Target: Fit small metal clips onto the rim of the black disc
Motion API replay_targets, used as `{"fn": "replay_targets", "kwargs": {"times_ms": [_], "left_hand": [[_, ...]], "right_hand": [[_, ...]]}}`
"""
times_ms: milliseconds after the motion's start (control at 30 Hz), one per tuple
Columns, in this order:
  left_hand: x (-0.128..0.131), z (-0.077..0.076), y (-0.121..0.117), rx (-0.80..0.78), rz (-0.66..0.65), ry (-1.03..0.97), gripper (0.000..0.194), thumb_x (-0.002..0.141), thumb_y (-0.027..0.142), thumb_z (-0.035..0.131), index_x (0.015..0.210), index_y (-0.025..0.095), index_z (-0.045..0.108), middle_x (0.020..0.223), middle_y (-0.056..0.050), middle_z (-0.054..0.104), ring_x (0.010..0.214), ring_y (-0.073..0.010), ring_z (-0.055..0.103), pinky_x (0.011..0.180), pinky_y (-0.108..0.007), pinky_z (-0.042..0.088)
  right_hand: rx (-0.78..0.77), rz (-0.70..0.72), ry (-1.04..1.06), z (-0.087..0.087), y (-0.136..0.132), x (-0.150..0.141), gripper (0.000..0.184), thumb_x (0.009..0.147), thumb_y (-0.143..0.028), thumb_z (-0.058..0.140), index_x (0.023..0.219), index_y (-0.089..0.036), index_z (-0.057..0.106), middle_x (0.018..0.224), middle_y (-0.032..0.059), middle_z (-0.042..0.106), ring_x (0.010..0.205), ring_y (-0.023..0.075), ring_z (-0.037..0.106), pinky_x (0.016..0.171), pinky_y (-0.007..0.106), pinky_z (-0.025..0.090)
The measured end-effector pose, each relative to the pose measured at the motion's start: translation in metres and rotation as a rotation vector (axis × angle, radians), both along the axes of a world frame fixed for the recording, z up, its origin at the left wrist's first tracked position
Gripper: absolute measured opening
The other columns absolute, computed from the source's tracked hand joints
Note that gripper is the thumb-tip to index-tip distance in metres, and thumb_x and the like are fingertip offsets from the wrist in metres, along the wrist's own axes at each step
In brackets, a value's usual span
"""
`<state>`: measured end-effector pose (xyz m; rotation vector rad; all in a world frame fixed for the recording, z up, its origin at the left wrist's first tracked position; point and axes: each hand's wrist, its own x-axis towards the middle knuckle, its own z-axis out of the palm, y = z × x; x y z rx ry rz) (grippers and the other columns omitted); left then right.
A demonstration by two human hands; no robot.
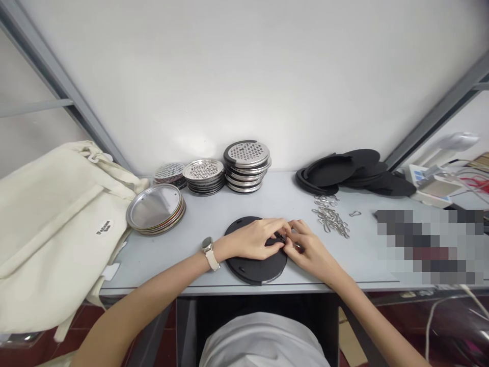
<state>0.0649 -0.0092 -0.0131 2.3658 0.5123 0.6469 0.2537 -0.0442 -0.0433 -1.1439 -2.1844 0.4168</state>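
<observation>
A black round disc (254,267) with small slots lies flat near the table's front edge. Across its top rests my left hand (257,237), a watch on its wrist, with thumb and fingers pinched at the disc's right side. My right hand (307,247) meets it there, its fingers closed around a small metal clip (299,247), mostly hidden. Where the fingertips come together, the exact contact between clip and disc cannot be made out. To the right of my hands lies a pile of metal snap clips (330,219), with a single clip (355,213) apart from it.
Stacked metal plates (155,206), perforated grater discs (204,171) and a taller stack of grater discs (248,153) stand at left and centre back. Black discs and rings (330,171) overlap at back right. A cream bag (57,219) leans over the left edge.
</observation>
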Motion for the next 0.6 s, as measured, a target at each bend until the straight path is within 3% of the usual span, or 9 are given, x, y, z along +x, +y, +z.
{"fn": "replay_targets", "kwargs": {"times_ms": [600], "left_hand": [[0.0, 0.0013, 0.0001, 0.007, 0.006, 0.009, 0.028, 0.082, 0.009, 0.051, 0.109, 0.017, 0.049, 0.106, -0.007, 0.06, 0.093, -0.0158, 0.06, 0.084, -0.028, 0.048]], "right_hand": [[-0.051, 0.031, 0.054, 0.0026, 0.0, 0.0049, 0.022, 0.088, -0.015, 0.043, 0.074, -0.02, 0.06, 0.091, 0.0071, 0.056, 0.088, 0.0208, 0.051, 0.075, 0.036, 0.047]]}}
